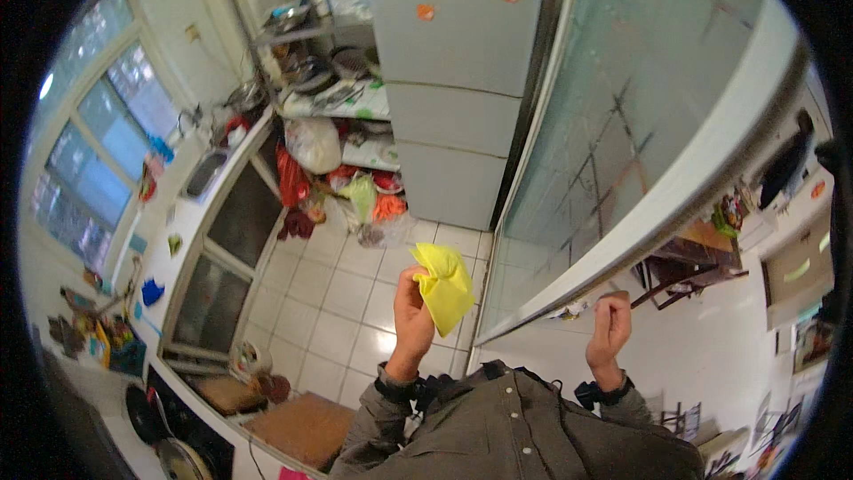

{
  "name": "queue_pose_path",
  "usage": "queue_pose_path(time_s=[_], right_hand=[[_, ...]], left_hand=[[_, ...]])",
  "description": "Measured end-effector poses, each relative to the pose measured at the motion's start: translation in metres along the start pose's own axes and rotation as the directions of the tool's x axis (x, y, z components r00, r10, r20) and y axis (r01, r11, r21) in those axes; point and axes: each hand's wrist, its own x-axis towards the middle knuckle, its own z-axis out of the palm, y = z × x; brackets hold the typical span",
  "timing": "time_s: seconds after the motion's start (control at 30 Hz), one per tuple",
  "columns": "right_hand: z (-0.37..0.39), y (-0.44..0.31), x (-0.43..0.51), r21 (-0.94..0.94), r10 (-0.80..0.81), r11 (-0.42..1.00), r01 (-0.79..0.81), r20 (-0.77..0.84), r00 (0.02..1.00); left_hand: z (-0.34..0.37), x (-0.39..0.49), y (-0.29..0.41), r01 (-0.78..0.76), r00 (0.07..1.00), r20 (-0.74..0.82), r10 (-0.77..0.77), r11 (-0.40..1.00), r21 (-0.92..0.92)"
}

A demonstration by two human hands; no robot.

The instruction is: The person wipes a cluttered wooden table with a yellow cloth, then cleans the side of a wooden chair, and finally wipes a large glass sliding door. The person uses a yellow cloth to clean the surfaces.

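My left hand (412, 317) holds a crumpled yellow cloth (448, 287) by its left side, in front of my chest and above the tiled floor. The cloth hangs down in a point. My right hand (611, 327) is raised to the right of the sliding glass door's frame, with its fingers curled in; I see nothing held in it. Ahead of me stands a grey refrigerator (453, 113) with orange stickers on its upper door.
Left runs a white counter (176, 213) with a sink (206, 173) and a blue cloth (152, 291). Plastic bags (313, 145) crowd a shelf beside the refrigerator. A glass sliding door (573, 147) divides the rooms; a wooden table (706, 247) stands beyond it.
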Motion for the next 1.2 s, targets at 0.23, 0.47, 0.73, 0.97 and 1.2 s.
queue_pose_path(time_s=[0.23, 0.47, 0.73, 0.97, 1.2], right_hand=[[0.035, -0.094, 0.026, 0.03, -0.272, 0.947, 0.321, 0.61, 0.744], [0.052, -0.106, 0.023, 0.123, -0.149, 0.988, 0.097, 0.55, 0.822], [0.01, -0.065, 0.025, 0.257, -0.046, 0.957, -0.134, 0.592, 0.805], [-0.047, 0.003, 0.021, 0.556, 0.385, 0.648, -0.521, 0.352, 0.853], [-0.035, 0.077, 0.043, 0.342, 0.393, 0.841, -0.419, 0.146, 0.908]], left_hand=[[0.055, 0.009, 0.032, -0.363, 0.886, 0.382, 0.263, 0.905, 0.22], [0.102, -0.006, 0.035, -0.63, 0.773, 0.521, 0.362, 0.54, 0.558], [0.117, -0.023, 0.019, -0.548, 0.797, 0.571, 0.196, 0.631, 0.549], [0.111, -0.023, 0.002, -0.267, 0.945, 0.316, 0.088, 0.765, 0.586], [0.13, -0.021, -0.017, -0.285, 0.953, 0.291, 0.083, 0.565, 0.774]])
